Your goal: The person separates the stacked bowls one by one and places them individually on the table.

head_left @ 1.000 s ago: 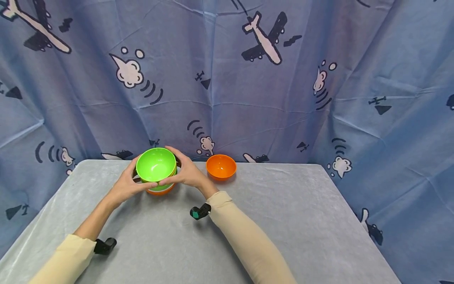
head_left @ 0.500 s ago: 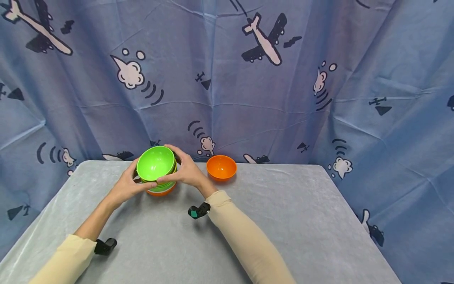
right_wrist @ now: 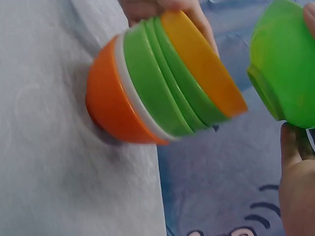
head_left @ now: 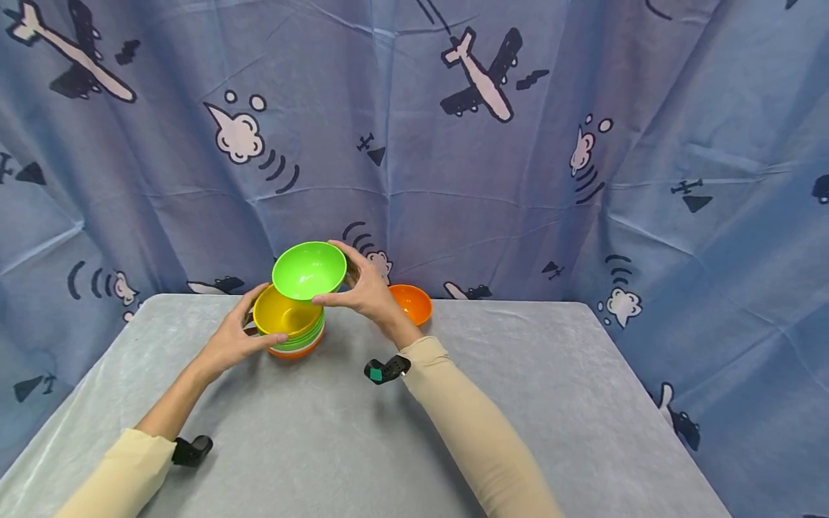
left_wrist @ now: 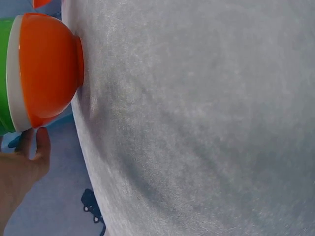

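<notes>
A bright green bowl (head_left: pixel 309 270) is held up by my right hand (head_left: pixel 372 291), thumb at its near side and fingers at the far side. It is tilted and apart from the stack in the right wrist view. My left hand (head_left: pixel 233 334) grips the upper part of the stack, its thumb across the front. On top of that stack sits a yellow bowl (head_left: pixel 278 313), with green bowls (right_wrist: pixel 147 78) nested below it. Under those come a white bowl (left_wrist: pixel 15 73) and, at the bottom, an orange bowl (left_wrist: pixel 49 69) standing on the table.
Another orange bowl (head_left: pixel 414 306) stands near the table's back edge, partly behind my right hand. The grey cloth-covered table (head_left: pixel 518 403) reaches to a blue patterned curtain (head_left: pixel 414 144) behind it.
My right hand has lifted the top green bowl off the stack, up and to the right, uncovering the yellow bowl. The left hand has stayed at the stack.
</notes>
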`<act>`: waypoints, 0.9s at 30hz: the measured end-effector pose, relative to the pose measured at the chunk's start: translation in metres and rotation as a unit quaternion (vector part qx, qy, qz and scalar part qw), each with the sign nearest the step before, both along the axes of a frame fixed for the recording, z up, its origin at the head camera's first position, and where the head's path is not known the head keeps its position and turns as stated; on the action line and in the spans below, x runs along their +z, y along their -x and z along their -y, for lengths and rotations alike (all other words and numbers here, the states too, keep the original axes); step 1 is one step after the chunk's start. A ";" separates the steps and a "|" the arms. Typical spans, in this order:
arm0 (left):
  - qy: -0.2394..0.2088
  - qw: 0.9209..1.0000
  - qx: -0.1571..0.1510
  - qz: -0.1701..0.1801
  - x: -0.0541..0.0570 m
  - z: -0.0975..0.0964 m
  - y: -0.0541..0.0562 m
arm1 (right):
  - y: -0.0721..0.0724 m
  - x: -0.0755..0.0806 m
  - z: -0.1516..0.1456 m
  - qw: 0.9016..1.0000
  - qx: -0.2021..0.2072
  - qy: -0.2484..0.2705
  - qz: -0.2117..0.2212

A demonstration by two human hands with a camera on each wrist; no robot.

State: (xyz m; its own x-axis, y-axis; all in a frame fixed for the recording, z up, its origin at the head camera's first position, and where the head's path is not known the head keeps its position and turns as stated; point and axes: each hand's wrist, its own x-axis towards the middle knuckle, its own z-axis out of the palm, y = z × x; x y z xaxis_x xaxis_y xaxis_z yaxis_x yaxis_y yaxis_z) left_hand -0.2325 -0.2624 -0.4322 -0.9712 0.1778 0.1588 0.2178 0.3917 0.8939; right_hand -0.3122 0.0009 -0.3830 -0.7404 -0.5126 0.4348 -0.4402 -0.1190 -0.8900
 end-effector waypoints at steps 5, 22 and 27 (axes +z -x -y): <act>0.001 1.000 0.003 0.008 -0.001 0.001 0.001 | 0.004 0.004 -0.018 1.000 -0.007 0.010 0.002; -0.006 1.000 0.002 0.014 0.001 0.001 0.004 | 0.016 -0.007 -0.086 0.998 -0.053 0.013 0.038; -0.005 1.000 0.003 0.016 0.002 0.001 0.003 | 0.018 -0.011 -0.108 0.995 -0.089 -0.004 0.053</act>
